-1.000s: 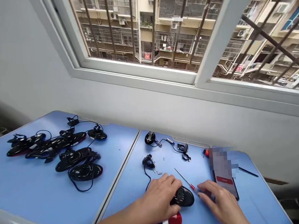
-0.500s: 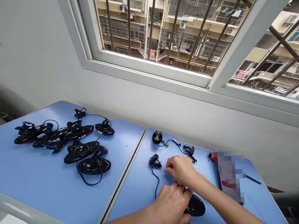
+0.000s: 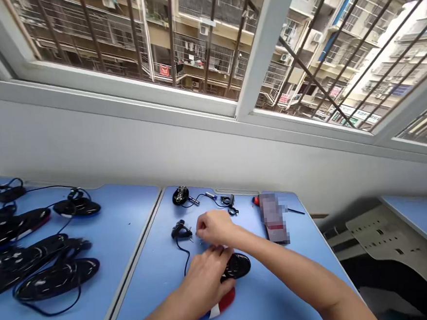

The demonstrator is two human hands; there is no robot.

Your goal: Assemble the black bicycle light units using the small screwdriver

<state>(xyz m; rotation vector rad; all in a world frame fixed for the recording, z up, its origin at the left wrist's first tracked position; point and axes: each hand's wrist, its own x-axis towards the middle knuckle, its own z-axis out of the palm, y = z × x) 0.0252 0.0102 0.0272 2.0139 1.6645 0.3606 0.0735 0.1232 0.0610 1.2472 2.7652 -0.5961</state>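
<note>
My left hand (image 3: 209, 273) is closed over a glossy black oval device (image 3: 240, 265), pressing it on the blue table. A red and white part (image 3: 223, 303) shows beneath that hand's thumb. Just beyond, my right hand (image 3: 216, 227) is bent down with thumb and fingers pinched together over the tabletop. Whatever lies in its fingertips is too small or hidden to make out. Small metal screws (image 3: 192, 239) lie beside those fingers. Left of them sits a black clamp (image 3: 182, 230), its cable running down toward my left hand.
Several black oval devices with cables (image 3: 57, 278) lie on the left table (image 3: 128, 200). Near the wall are a round black piece (image 3: 180, 195), black ring clamps (image 3: 228, 200) and a red-ended tool (image 3: 256, 201). A blurred-out box (image 3: 274, 219) and a thin black rod (image 3: 295, 211) lie at right.
My view has turned to the right, so the tables and both hands appear farther left. My left hand stays on the oval device, and my right hand remains low near the screws.
</note>
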